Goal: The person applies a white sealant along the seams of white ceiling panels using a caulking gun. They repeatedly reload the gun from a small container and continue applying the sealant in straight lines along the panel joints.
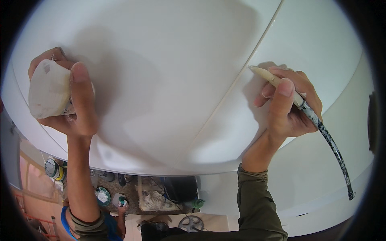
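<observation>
My left hand [82, 104] is wrapped round a whitish, paint-smeared plastic cup [46, 90], the thumb along its side. What is inside the cup cannot be seen. My right hand [287, 100] grips a paintbrush [311, 112] with a long, curved black handle spattered with white paint. Cream bristles taper to a point at the seam line [231, 90] running slantwise over a broad white surface [169, 68]. Both hands have white smears on them. The two hands are well apart, with the white surface behind them.
Farther down is a cluttered worktop [132, 193] with a paint can [52, 168], a green-rimmed tub [103, 195] of white material, a black container [181, 188] and a green bottle [198, 203]. Another person's hand [122, 207] holds something green there. A grey spoked wheel [191, 223] is below.
</observation>
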A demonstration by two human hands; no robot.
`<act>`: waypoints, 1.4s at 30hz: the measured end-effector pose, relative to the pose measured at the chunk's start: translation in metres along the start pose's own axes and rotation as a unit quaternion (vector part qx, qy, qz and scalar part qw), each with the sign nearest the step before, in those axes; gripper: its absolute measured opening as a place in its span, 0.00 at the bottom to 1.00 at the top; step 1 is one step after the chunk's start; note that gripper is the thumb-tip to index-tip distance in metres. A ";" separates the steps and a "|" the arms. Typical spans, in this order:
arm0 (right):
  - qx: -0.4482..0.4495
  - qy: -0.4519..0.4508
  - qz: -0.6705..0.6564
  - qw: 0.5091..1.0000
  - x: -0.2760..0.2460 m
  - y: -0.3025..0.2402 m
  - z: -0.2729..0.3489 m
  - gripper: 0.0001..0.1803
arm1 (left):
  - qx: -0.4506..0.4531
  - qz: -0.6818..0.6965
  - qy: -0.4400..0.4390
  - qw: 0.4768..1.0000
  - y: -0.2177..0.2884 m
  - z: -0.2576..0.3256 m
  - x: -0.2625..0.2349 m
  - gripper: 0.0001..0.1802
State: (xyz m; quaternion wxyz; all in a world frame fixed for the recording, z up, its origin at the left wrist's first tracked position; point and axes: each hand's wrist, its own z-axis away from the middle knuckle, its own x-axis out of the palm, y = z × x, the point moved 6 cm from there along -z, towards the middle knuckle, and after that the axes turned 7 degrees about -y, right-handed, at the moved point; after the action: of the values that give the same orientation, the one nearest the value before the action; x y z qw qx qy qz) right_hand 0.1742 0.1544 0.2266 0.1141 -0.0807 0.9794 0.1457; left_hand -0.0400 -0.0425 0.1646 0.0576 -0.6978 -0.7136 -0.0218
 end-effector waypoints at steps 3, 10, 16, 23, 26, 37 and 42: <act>-0.005 0.001 -0.004 1.000 0.000 -0.002 -0.003 0.11 | 0.002 -0.007 -0.013 1.000 -0.001 -0.001 -0.004 0.04; 0.006 -0.021 -0.021 1.000 -0.001 -0.001 -0.002 0.12 | 0.038 -0.008 -0.013 0.999 -0.001 -0.003 -0.002 0.04; -0.009 -0.024 -0.039 0.999 -0.001 -0.001 0.002 0.12 | -0.005 -0.010 -0.024 1.000 -0.001 0.002 -0.006 0.04; -0.012 -0.011 -0.034 0.999 -0.006 -0.001 0.007 0.11 | 0.009 -0.003 -0.010 1.000 0.002 0.004 -0.001 0.04; -0.014 -0.030 -0.035 0.999 -0.008 -0.003 0.008 0.11 | 0.033 -0.031 -0.036 0.998 0.006 0.003 -0.004 0.05; 0.019 0.009 -0.031 0.999 -0.007 0.000 0.002 0.07 | -0.022 0.031 -0.003 0.999 -0.004 0.006 -0.001 0.07; -0.003 -0.015 -0.032 0.999 -0.005 -0.002 0.002 0.11 | -0.024 0.035 0.009 0.999 -0.002 0.006 -0.002 0.06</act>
State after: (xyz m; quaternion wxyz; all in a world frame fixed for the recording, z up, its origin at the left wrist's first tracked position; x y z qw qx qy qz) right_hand 0.1794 0.1537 0.2251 0.1333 -0.1098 0.9741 0.1462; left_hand -0.0418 -0.0438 0.1587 0.0486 -0.7233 -0.6875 -0.0432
